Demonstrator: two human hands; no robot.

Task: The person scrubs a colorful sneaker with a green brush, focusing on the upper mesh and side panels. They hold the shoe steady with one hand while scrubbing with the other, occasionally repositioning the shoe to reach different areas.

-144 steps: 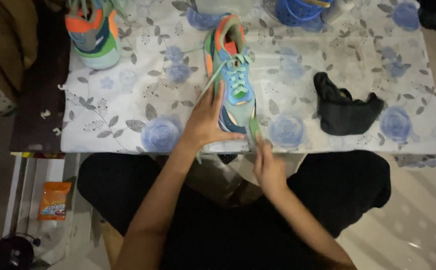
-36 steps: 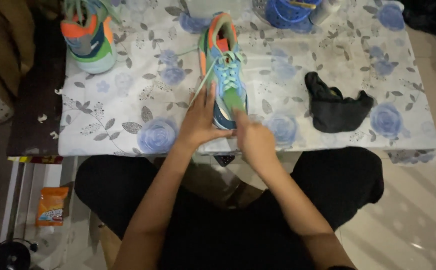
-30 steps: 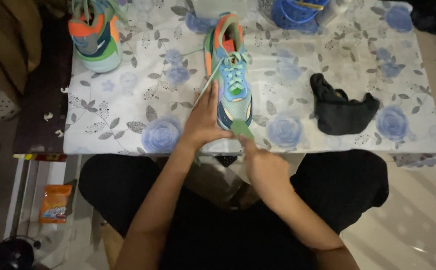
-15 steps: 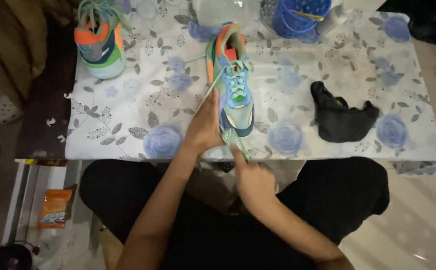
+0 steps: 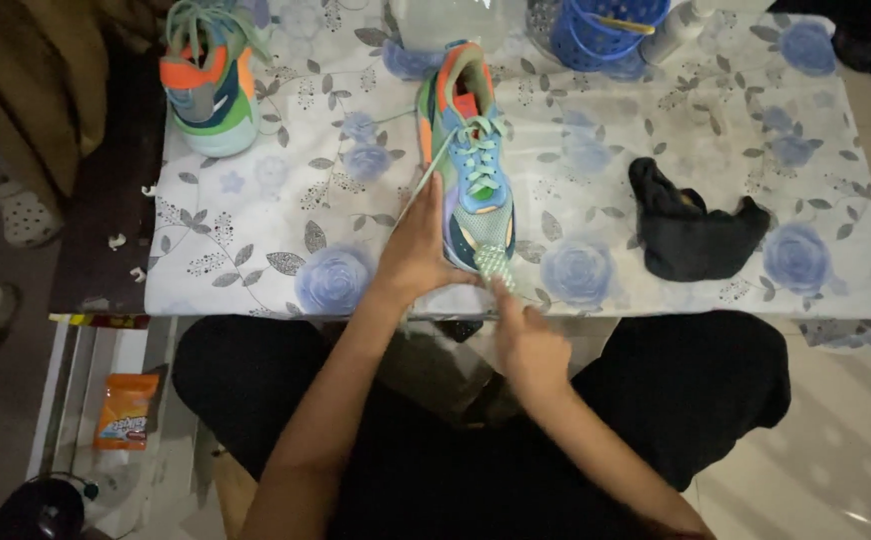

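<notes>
Since half a second ago the right hand (image 5: 528, 345) has drawn a little further back toward the body, carrying the end of the pale green lace (image 5: 496, 266) off the toe of the sneaker (image 5: 468, 160) and past the near edge of the worktop (image 5: 656, 130). Its fingers look pinched closed on that lace end, though the grip itself is small and partly hidden, so the lace appears held taut between shoe and hand. The left hand (image 5: 418, 250) lies with open, spread fingers against the left side of the sneaker's toe, touching it and seemingly pressing it in place, so the shoe does not slide while the lace is pulled. The sneaker stands upright near the middle of the floral-covered worktop, toe toward the person, heel away, with another length of lace running loose from the eyelets over the left hand. Its mate (image 5: 208, 75) stands well apart at the far left corner. A crumpled black cloth (image 5: 691, 232) lies to the right of the sneaker, apart from it, and a blue basket (image 5: 601, 25) sits at the far edge. On the floor at lower left lies an orange packet (image 5: 124, 410).
</notes>
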